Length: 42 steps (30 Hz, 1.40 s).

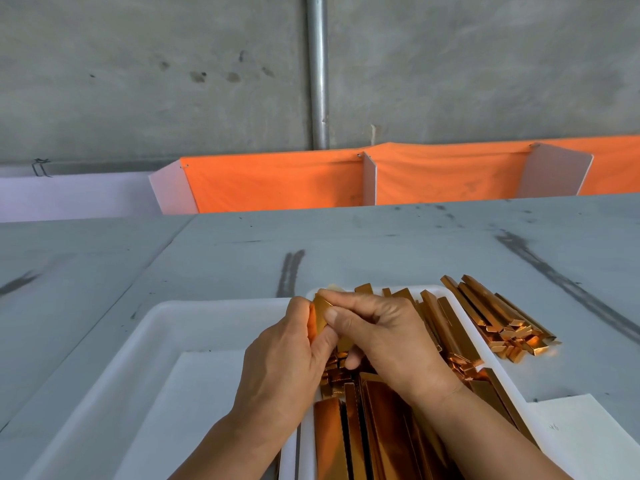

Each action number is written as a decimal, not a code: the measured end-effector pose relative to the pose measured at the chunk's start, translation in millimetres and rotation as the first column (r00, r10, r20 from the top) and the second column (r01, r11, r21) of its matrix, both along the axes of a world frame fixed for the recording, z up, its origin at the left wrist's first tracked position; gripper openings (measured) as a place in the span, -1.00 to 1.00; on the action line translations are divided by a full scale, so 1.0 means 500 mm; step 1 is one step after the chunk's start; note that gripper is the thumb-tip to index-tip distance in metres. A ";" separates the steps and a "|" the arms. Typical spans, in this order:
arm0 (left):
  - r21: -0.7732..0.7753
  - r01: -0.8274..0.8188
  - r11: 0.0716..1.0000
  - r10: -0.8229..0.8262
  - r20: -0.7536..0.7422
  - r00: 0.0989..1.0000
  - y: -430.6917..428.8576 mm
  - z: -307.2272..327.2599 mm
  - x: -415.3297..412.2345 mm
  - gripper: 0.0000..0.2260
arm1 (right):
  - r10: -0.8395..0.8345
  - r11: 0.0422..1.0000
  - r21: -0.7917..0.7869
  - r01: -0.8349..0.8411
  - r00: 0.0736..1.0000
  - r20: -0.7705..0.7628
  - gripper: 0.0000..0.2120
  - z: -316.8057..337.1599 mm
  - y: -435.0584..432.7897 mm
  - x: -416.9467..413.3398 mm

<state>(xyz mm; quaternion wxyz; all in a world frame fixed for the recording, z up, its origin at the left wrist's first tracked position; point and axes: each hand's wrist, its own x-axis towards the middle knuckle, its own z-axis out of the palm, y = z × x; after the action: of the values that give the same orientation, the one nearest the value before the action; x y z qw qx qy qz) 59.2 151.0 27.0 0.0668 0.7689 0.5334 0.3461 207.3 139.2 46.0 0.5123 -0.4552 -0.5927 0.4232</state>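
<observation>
Copper strip [320, 315] — pinched, fingers [341, 318] either side

the left hand [277, 355] and right hand [391, 337] hide most of the copper strip [320, 315] between them.

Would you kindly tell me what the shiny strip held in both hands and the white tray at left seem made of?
The strip looks like copper-coloured foil-faced card, mirror-glossy and crisply folded; thin metal is possible. The white tray looks like matt moulded plastic, with rounded rim and corners.
</observation>
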 end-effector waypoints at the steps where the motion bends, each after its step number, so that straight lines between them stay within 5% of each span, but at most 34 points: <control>1: -0.001 -0.004 1.000 0.004 0.001 1.000 0.001 0.000 0.000 -0.52 | -0.013 1.000 0.012 0.013 1.000 -0.008 -0.78 -0.001 0.000 -0.002; 17: 0.001 0.006 1.000 -0.006 0.006 1.000 0.003 -0.002 0.004 -0.50 | -0.007 1.000 0.027 0.006 1.000 0.029 -0.83 -0.002 0.006 0.000; 23: -0.034 0.028 0.999 -0.028 0.016 0.999 0.003 -0.007 0.007 -0.47 | -0.113 0.994 -0.020 0.112 0.985 -0.128 -0.78 0.011 0.009 0.019; 29: -0.068 0.054 0.996 -0.053 0.012 0.999 0.002 -0.008 0.010 -0.45 | 0.009 0.984 -0.174 -0.041 0.983 -0.185 -0.74 0.012 0.012 0.021; 42: -0.013 0.078 0.997 -0.079 -0.078 0.994 -0.006 -0.002 0.007 -0.57 | 0.044 0.981 -0.175 -0.086 0.972 -0.229 -0.93 0.013 0.013 0.015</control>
<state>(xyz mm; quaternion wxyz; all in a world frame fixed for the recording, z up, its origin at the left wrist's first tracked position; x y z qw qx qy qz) 62.7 147.9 25.8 0.0631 0.8019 0.5068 0.3102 214.7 145.6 52.5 0.5175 -0.4301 -0.5042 0.5413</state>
